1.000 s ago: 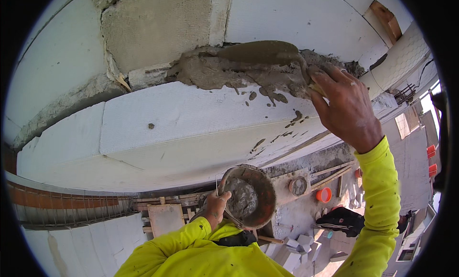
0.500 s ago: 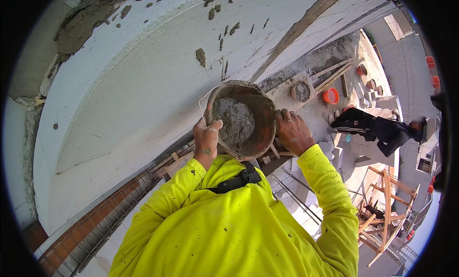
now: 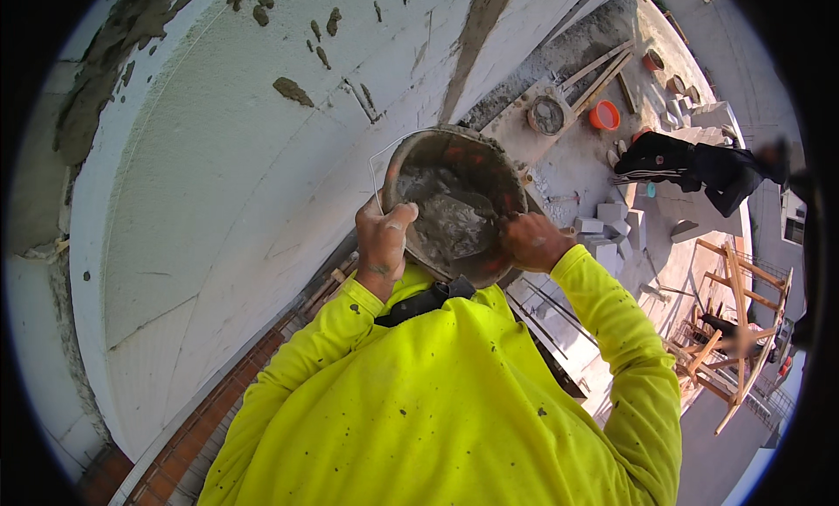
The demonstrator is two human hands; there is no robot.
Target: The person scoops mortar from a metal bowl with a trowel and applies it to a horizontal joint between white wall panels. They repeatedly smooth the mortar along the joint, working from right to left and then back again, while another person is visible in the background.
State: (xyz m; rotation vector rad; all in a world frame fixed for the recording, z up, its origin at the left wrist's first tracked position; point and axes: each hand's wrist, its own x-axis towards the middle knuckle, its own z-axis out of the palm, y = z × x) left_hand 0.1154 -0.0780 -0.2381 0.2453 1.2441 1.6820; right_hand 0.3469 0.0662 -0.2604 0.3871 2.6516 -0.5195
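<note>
We hold the mortar pan (image 3: pixel 454 204) at chest height, left hand (image 3: pixel 383 239) gripping its rim to steady it, while our right hand (image 3: pixel 531 241) closes, probably on a trowel, over the wet mortar (image 3: pixel 450 222) inside.

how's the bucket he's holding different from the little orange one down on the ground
The held bucket is brownish, mortar-crusted and full of grey mortar, gripped by the left hand at its rim, with the right hand at its other side. The orange bucket is bright, looks clean, and stands alone on the floor below. The orange one appears far smaller, being farther off. Both are round and open-topped.
</note>
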